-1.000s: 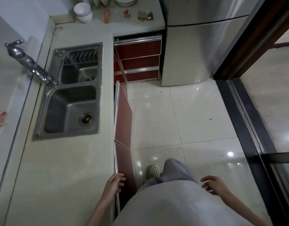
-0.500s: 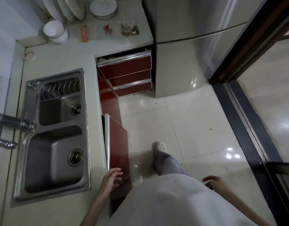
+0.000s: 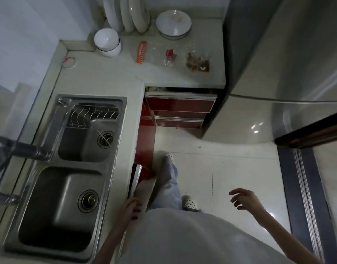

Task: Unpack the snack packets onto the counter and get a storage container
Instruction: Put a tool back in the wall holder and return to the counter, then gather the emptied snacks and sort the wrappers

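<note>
Unpacking appears complete, snack packets (image 3: 172,58) lying on the far counter (image 3: 110,79) beside the fridge; container retrieval pending, none visible; left hand (image 3: 130,207) grips the lower cabinet door (image 3: 144,191) edge; right hand (image 3: 243,200) hangs loosely spread, holding nothing.

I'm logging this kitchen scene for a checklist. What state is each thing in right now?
cabinet door: swung open under the counter, left hand gripping its edge
right hand: empty, fingers relaxed, in the air
top drawer: slightly open
snack packets: lying on the counter
sink basins: no dishes inside
plates: standing on edge
</note>
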Motion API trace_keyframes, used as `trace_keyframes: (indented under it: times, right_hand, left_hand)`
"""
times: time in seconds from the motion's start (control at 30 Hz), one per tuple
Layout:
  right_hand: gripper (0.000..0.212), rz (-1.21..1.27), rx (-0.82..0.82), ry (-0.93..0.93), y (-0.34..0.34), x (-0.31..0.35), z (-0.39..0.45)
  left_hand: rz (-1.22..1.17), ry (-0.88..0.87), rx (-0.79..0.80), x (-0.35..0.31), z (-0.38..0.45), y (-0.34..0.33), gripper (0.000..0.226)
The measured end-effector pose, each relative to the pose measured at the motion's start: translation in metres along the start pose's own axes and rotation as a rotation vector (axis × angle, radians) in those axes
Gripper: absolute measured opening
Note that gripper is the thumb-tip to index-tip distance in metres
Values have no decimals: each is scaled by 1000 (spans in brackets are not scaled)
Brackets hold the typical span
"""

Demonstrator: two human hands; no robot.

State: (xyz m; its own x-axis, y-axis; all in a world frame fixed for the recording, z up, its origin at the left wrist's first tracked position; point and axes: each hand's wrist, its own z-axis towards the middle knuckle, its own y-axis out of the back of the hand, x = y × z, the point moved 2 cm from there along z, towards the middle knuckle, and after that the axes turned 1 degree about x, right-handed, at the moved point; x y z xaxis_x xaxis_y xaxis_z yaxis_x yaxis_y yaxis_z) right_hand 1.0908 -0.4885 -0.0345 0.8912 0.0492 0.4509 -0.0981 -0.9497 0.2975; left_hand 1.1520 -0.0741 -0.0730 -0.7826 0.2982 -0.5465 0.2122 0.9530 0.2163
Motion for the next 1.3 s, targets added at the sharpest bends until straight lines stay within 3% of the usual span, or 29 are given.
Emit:
trace_keyframes:
  times: [0.27, 0.47, 0.77, 1.07, 1.2, 1.3]
  right_hand:
    - [32, 43, -39, -170, -8, 75, 80]
    - [31, 132, -115, -173, -10, 143, 114]
    - [31, -39, -163, 201, -8, 325, 175]
    - [31, -271, -391, 522, 27, 479, 250]
    - [51, -430, -543, 515, 42, 515, 269]
    - [54, -616, -475, 485, 40, 533, 278]
  left_hand:
    - [15, -64, 28, -142, 103, 12, 22]
    - [128, -85, 74, -242, 173, 22, 21]
    - [134, -109, 93, -323, 217, 6, 22]
    - [136, -214, 162, -373, 217, -9, 19]
    - [117, -193, 139, -382, 225, -8, 19]
    - [141, -181, 135, -382, 231, -5, 20]
